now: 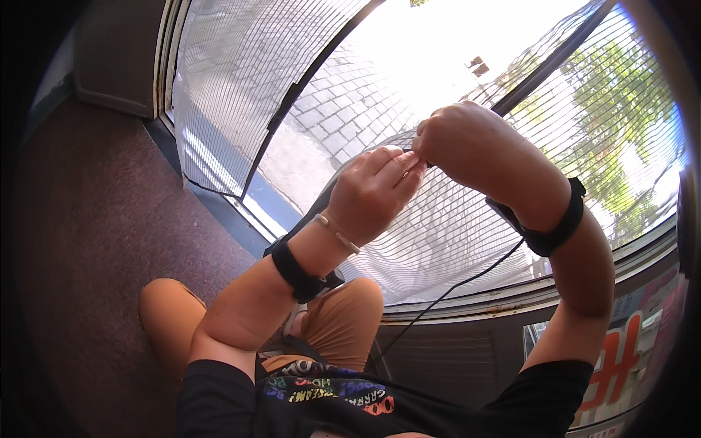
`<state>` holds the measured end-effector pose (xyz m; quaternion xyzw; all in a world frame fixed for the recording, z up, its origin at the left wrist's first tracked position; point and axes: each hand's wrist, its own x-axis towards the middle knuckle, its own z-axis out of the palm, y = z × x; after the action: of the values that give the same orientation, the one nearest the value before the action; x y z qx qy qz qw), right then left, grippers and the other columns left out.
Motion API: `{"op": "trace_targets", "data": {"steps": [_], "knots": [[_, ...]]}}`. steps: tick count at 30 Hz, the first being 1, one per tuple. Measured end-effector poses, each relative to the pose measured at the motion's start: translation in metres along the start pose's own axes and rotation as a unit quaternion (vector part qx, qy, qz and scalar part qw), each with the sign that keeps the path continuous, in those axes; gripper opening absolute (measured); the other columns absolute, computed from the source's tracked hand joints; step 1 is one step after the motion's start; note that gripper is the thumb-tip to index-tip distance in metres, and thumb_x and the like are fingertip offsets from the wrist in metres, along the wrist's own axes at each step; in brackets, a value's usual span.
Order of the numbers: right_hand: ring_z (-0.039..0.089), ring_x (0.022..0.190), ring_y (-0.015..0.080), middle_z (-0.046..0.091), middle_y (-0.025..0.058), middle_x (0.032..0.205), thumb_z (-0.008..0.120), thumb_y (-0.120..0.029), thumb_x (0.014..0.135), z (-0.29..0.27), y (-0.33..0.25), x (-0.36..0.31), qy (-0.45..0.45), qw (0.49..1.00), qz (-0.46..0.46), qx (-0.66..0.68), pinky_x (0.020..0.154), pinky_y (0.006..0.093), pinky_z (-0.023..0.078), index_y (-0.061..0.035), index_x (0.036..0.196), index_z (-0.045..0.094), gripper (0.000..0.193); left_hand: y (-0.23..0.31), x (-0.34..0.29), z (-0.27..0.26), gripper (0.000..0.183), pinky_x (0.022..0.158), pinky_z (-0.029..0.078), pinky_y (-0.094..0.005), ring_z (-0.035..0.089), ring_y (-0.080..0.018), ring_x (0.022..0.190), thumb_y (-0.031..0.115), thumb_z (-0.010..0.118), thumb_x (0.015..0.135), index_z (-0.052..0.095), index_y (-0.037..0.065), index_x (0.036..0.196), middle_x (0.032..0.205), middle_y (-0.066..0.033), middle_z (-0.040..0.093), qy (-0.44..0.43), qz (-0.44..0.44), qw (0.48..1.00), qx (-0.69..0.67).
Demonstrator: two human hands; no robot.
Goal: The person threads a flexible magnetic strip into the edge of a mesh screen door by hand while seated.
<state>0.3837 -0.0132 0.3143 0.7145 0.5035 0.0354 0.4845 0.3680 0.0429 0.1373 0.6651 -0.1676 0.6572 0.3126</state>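
A see-through striped door curtain hangs in two panels across a doorway. My left hand (376,186) and my right hand (471,139) meet at the black edging (551,58) of the right panel (453,233). Both are closed, fingertips pinched close together on that edging. Only a small dark bit shows between them; my fingers hide the rest. The panel's cloth falls in ripples below my hands. To the left, the other panel (241,87) hangs apart, with its own black edge strip (292,95).
A metal door sill (252,219) runs below the curtain, with paving stones (336,95) outside. Reddish-brown floor (102,241) lies at left. A black cable (475,277) trails from my right wrist's black band (558,226). My bent knees (347,314) are beneath my arms.
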Motion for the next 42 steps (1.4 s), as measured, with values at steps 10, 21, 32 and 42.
{"op": "trace_targets", "data": {"steps": [10, 21, 32, 42], "knots": [[0.062, 0.073, 0.0187, 0.061, 0.0089, 0.084, 0.063, -0.003, 0.083, -0.010, 0.010, -0.041, 0.461, 0.880, 0.102, 0.045, 0.057, 0.0276, 0.050, -0.0051, 0.096, 0.062, 0.014, -0.019, 0.002, -0.017, 0.023, 0.067, 0.052, -0.0222, 0.064, -0.0122, 0.079, -0.004, 0.060, 0.083, 0.063, 0.000, 0.105, 0.092, -0.0076, 0.068, -0.056, -0.412, 0.843, -0.341], [0.060, 0.071, 0.0190, 0.059, 0.0053, 0.083, 0.074, -0.024, 0.074, 0.080, -0.118, 0.017, 0.424, 0.662, 0.337, 0.518, 0.060, 0.0316, 0.047, -0.0037, 0.091, 0.060, 0.030, -0.028, -0.004, -0.027, 0.024, 0.072, 0.050, -0.0183, 0.061, -0.0077, 0.079, 0.015, 0.056, 0.093, 0.060, -0.004, 0.108, 0.091, -0.0066, 0.066, -0.030, -0.461, 0.721, -0.517], [0.061, 0.075, 0.0181, 0.059, 0.0083, 0.084, 0.066, -0.007, 0.080, 0.088, -0.125, 0.038, 0.634, 0.399, 0.337, 0.570, 0.061, 0.0282, 0.050, -0.0002, 0.092, 0.058, 0.016, -0.019, 0.008, -0.035, 0.033, 0.081, 0.050, -0.0251, 0.063, -0.0144, 0.090, 0.024, 0.052, 0.094, 0.059, -0.004, 0.110, 0.099, -0.0102, 0.066, -0.091, -0.447, 0.738, -0.497], [0.063, 0.073, 0.0187, 0.062, 0.0094, 0.079, 0.061, -0.007, 0.083, 0.084, -0.103, 0.013, 0.604, 0.401, 0.297, 0.622, 0.062, 0.0279, 0.052, 0.0026, 0.086, 0.060, 0.010, -0.005, 0.008, -0.027, 0.021, 0.071, 0.052, -0.0187, 0.064, -0.0105, 0.081, 0.005, 0.066, 0.084, 0.063, -0.004, 0.103, 0.093, -0.0085, 0.067, -0.089, -0.420, 0.802, -0.415]]}}
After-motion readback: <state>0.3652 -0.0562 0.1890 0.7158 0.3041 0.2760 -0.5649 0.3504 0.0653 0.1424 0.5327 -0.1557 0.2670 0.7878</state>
